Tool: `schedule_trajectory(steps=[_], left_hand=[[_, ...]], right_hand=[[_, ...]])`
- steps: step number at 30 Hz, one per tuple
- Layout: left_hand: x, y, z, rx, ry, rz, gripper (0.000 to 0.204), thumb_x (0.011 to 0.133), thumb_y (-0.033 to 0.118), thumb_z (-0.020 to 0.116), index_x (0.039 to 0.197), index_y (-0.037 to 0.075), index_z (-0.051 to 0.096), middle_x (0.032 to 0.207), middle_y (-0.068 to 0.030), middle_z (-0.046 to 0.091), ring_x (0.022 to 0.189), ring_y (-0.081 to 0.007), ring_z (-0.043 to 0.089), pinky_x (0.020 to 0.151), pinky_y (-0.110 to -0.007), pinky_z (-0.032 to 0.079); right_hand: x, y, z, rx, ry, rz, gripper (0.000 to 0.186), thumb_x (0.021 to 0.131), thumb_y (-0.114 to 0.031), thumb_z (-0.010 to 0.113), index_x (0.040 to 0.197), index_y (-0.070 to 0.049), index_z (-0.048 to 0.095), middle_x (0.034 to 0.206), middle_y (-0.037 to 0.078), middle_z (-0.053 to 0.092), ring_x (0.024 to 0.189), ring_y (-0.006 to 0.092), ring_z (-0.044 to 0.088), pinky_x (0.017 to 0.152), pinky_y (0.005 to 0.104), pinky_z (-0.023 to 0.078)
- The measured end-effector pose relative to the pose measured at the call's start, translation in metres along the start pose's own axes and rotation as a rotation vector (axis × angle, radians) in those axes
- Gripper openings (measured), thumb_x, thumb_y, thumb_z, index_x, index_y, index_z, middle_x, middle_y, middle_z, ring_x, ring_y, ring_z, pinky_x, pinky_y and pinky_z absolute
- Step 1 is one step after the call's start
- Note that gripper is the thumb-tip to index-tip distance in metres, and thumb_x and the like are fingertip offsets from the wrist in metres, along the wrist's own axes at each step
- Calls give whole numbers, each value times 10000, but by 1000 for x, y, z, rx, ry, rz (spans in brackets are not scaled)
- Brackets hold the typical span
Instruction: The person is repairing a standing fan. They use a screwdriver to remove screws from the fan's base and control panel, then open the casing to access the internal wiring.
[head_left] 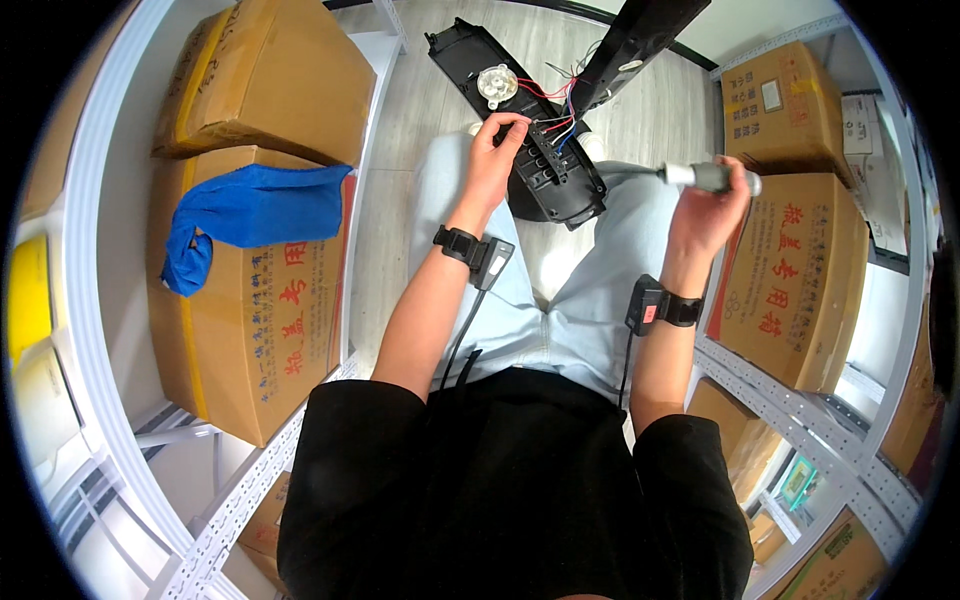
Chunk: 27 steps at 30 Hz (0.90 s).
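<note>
Between my knees stands an opened black plastic housing [575, 203], with a pale round motor-like part [497, 86] and red, blue and black wires [566, 120] inside. My left hand [487, 170] is at the housing's left edge, thumb and forefinger pinched together beside the wires. What those fingertips hold, if anything, is too small to tell. Raised over my right knee, my right hand [703, 215] grips a screwdriver [708, 177] by its grey and white handle. Its shaft points left toward the housing, apart from it. A second long black piece [640, 45] leans up behind, joined by the wires.
Metal shelving flanks me on both sides. On the left, a blue cloth [255, 205] lies over a cardboard box [270, 330], and another carton [275, 80] is behind it. More cardboard boxes [800, 285] fill the right shelf, close to my right hand.
</note>
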<state>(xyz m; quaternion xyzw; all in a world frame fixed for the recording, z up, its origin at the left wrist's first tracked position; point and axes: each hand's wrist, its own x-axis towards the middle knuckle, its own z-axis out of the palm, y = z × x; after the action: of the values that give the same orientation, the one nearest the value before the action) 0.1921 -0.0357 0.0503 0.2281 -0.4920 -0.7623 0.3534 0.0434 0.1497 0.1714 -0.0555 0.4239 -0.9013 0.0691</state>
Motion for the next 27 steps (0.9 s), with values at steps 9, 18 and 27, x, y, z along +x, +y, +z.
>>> schedule_trajectory(steps=[9, 18, 27], left_hand=[[0, 3, 3, 96, -14, 49, 119, 968, 131, 622, 1027, 36, 663, 977, 19, 656, 901, -52, 533, 820, -208, 417], [-2, 5, -1, 120, -37, -8, 141, 961, 125, 617, 1000, -3, 662, 927, -11, 662, 893, -79, 574, 813, -230, 454], [-2, -1, -5, 172, -79, 5, 152, 959, 138, 618, 982, -4, 668, 889, -12, 653, 858, -86, 565, 784, -247, 459]], right_hand=[[-21, -30, 54, -668, -610, -382, 167, 842, -44, 678, 986, -44, 595, 928, 95, 653, 821, 209, 647, 758, 347, 531], [-31, 41, 78, -1529, -1256, -376, 377, 743, -82, 718, 1105, -159, 644, 1007, 69, 677, 879, 341, 650, 731, 400, 546], [-20, 63, 71, -1411, -1222, -367, 296, 777, -170, 726, 1057, -110, 650, 1011, 94, 675, 887, 350, 659, 760, 428, 545]])
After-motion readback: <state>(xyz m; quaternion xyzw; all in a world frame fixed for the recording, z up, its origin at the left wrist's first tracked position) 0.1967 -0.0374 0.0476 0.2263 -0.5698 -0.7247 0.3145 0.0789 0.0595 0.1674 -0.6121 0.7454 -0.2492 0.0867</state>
